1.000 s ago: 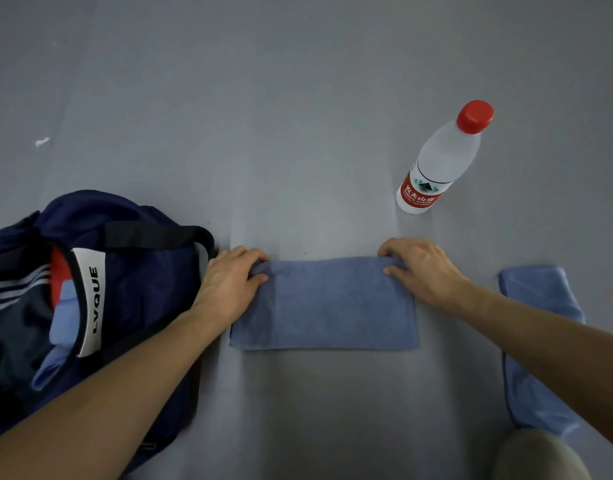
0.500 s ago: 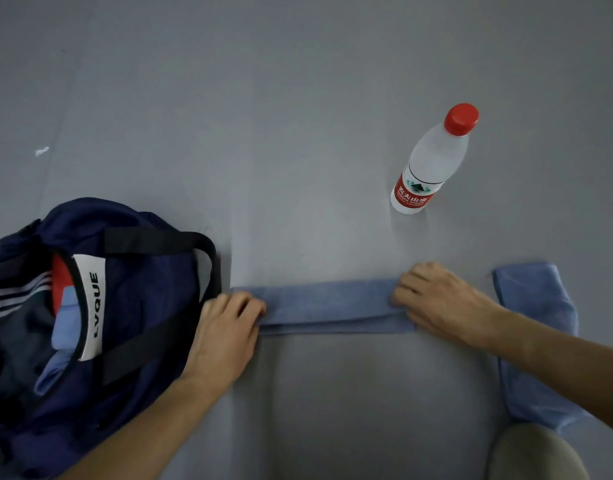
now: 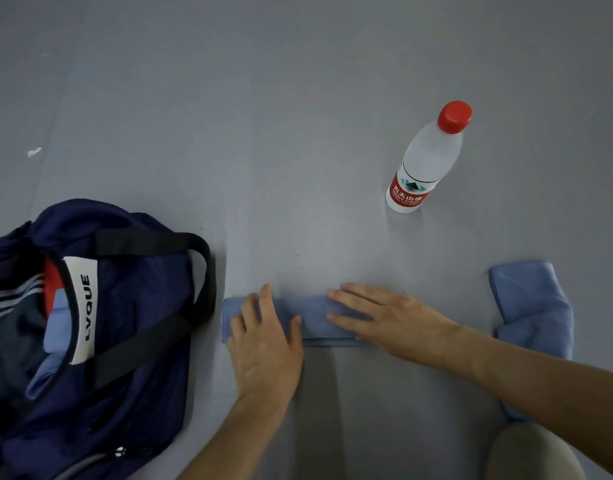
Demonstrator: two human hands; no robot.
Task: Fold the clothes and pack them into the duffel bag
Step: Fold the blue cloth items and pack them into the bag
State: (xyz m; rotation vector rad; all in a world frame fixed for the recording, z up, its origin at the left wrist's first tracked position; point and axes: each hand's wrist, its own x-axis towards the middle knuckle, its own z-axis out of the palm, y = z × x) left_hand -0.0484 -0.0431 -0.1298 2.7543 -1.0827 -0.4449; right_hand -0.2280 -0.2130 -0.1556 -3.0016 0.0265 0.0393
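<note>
**Both hands flat on a narrow blue fold beside the open bag**

A blue cloth [image 3: 315, 332], folded into a narrow strip, lies on the grey floor [image 3: 263, 133] just below the centre of the frame, its left end close to the duffel bag [image 3: 142, 289]. The left hand [image 3: 267, 351] rests palm down on the strip's left end, fingers straight and slightly spread, gripping nothing. The right hand [image 3: 391, 323] lies flat over the strip's right part, its fingers stretched out toward the left of the frame, pressing on the cloth rather than curling round it.

The navy duffel bag fills the lower left of the frame. Its mouth is open, black straps [image 3: 152, 242] arch across it, and a white label reads "LVQUE". Inside the mouth show a light blue fabric [image 3: 57, 320] and a dark garment with white stripes and a patch of red.

At the right edge a second blue cloth [image 3: 533, 306] lies loosely folded on the floor, apart from the strip. A water bottle [image 3: 426, 161] with a red cap and a red label stands in the upper right, well beyond the hands. A knee in pale fabric [image 3: 533, 452] shows at the lower right corner.
</note>
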